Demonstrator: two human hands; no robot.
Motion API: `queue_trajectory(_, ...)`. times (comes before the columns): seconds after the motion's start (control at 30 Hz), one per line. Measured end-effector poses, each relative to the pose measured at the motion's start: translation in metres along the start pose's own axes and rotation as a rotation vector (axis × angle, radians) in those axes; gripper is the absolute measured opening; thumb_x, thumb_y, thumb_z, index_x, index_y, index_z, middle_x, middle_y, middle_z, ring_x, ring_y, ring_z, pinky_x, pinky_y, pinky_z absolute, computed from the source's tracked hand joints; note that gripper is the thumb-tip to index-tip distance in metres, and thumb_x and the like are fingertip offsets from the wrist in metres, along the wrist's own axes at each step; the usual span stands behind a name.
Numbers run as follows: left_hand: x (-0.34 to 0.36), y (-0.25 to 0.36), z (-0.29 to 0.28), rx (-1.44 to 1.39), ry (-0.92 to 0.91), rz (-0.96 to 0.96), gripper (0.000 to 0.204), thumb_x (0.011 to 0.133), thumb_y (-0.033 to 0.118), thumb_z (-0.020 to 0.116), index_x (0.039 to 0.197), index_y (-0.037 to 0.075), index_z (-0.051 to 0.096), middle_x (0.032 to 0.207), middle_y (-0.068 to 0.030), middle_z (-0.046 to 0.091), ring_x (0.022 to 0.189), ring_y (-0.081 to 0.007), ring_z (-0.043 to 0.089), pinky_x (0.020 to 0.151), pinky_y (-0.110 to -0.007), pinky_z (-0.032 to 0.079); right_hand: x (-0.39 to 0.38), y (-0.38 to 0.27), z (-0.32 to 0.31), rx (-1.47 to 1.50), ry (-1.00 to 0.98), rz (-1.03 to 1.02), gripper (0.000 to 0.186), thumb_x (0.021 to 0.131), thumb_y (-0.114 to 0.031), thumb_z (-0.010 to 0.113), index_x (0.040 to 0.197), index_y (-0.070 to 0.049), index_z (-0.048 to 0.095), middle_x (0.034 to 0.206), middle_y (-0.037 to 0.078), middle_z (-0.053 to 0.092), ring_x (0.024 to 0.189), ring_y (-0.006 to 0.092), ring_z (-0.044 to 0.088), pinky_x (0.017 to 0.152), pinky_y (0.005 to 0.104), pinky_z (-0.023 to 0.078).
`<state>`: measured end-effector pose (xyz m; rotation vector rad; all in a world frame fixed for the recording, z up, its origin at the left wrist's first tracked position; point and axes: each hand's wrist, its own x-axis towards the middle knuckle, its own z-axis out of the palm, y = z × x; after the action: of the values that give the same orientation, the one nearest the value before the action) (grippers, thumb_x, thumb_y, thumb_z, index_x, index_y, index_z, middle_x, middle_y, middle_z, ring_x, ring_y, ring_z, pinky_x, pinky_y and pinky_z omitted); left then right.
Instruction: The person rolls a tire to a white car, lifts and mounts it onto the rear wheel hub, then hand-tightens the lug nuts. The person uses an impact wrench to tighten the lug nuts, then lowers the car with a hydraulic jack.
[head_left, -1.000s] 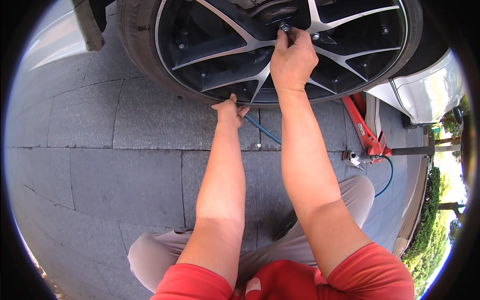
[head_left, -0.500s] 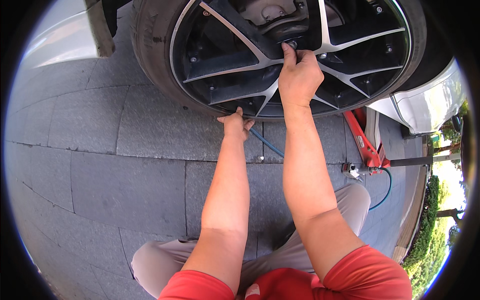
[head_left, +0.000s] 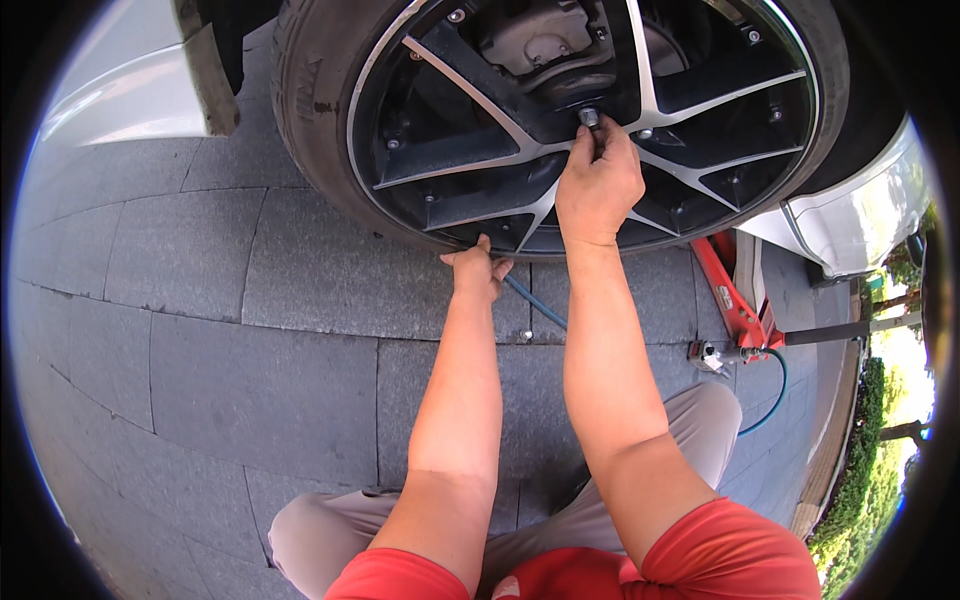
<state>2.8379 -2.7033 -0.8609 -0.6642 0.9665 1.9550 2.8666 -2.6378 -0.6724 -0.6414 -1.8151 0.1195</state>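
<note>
A black wheel with silver-edged spokes (head_left: 478,92) and a dark tyre (head_left: 318,140) stands before me, mounted on a car. My right hand (head_left: 602,190) is closed in a pinch at the wheel's centre, thumb and fingers on a small silver lug nut (head_left: 588,117). The fingertips cover its lower part, so how far it is seated cannot be seen. At the bottom of the wheel, my left hand (head_left: 473,272) holds the lower edge, one finger up over the rim and the others spread beneath the tyre.
A red floor jack (head_left: 735,295) stands right of the wheel, its dark handle reaching right. An impact wrench (head_left: 712,355) with a blue-green air hose (head_left: 783,385) lies beside it. White car bodywork (head_left: 130,85) flanks the wheel. A small shiny piece (head_left: 527,336) lies on the grey paving (head_left: 260,380).
My right hand has shifted slightly down, and more of the silver lug nut shows above its fingertips. My left hand keeps its place on the wheel's lower edge. The view has shifted slightly.
</note>
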Motion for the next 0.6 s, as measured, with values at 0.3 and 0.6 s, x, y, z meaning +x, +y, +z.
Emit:
queue_trajectory(0.3, 0.002, -0.002, -0.001, 0.002, -0.011, 0.012, 0.053, 0.101, 0.011, 0.055, 0.142, 0.011, 0.020, 0.136, -0.0206, 0.048, 0.103, -0.0439, 0.063, 0.090, -0.060, 0.055, 0.002, 0.002, 0.000, 0.031, -0.037, 0.088, 0.020, 0.089, -0.018, 0.071, 0.097, 0.001, 0.068, 0.087, 0.018, 0.071, 0.078, 0.0364, 0.069, 0.071, 0.0412, 0.055)
queue_trajectory(0.6, 0.014, -0.006, -0.006, -0.013, -0.036, -0.027, 0.052, 0.102, 0.014, 0.054, 0.144, 0.012, 0.023, 0.137, -0.0168, 0.049, 0.105, -0.0462, 0.062, 0.092, -0.059, 0.053, 0.002, -0.003, 0.000, 0.082, -0.009, 0.102, 0.020, 0.088, -0.017, 0.073, 0.096, 0.001, 0.067, 0.085, 0.017, 0.070, 0.077, 0.0346, 0.069, 0.068, 0.0387, 0.055)
